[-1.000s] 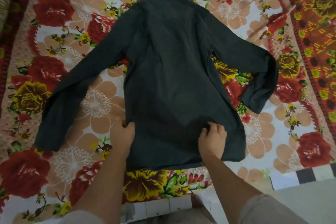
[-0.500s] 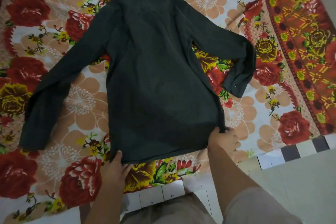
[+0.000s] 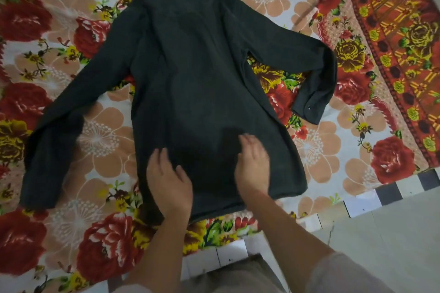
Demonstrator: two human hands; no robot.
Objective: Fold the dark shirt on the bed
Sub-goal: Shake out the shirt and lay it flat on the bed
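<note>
A dark long-sleeved shirt [image 3: 190,74] lies spread back-up on the flowered bed sheet [image 3: 100,135], collar at the far end, hem toward me. Its left sleeve stretches down to the left. The right sleeve bends back on itself, its cuff with a snap at the right. My left hand [image 3: 167,181] lies flat on the lower left part of the shirt, fingers straight. My right hand [image 3: 253,164] presses flat on the lower middle of the shirt, a little blurred by motion.
The bed's near edge with a black and white checked border [image 3: 392,194] runs along the bottom right. Beyond it is pale floor [image 3: 385,245]. An orange patterned band of the sheet [image 3: 404,38] fills the far right.
Both hands have let go of the hem corners and moved up onto the shirt's lower body, now lying flat on the cloth. The view has shifted slightly.
</note>
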